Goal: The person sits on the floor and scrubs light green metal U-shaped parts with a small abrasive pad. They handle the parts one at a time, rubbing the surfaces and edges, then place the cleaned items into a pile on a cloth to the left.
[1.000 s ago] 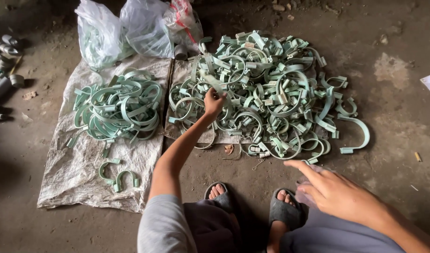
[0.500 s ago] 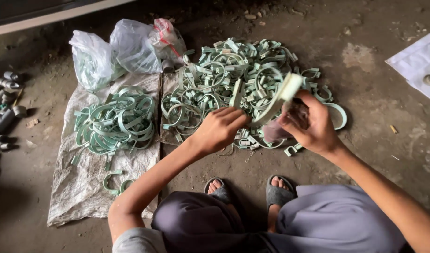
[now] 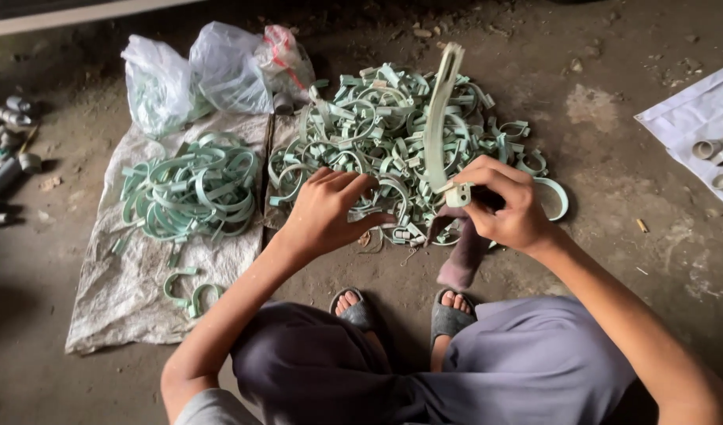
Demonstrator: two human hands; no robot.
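Head view: the person squats over a dirt floor (image 3: 613,142) with 2 heaps of pale green plastic clamps ahead. The right hand (image 3: 507,205) is closed around the squared end of 1 curved green clamp strip (image 3: 439,118), which stands upright from the fist and arcs up over the big loose pile (image 3: 393,134). A dark cloth (image 3: 464,248) hangs from under that same hand, so the strip looks to be held for wiping or checking. The left hand (image 3: 326,212) hovers palm-down at the near edge of the big pile, fingers loosely curled and half open; I cannot tell whether it grips a piece or only touches the tangle.

To the left, a smaller, tidier heap of clamps (image 3: 192,189) lies on a grey woven sack (image 3: 117,291), with 2 or 3 stray pieces near its lower edge. Behind it sit 3 thin plastic bags (image 3: 212,71). Grey pipe fittings (image 3: 7,157) lie at the far left, and a white sheet (image 3: 692,118) with more fittings at the far right.

My judgement: sorting is mid-way, 1 piece in hand between pile and heap. The next move calls for a steady hold on the springy strip and a clean carry across to the sack without snagging the tangle.
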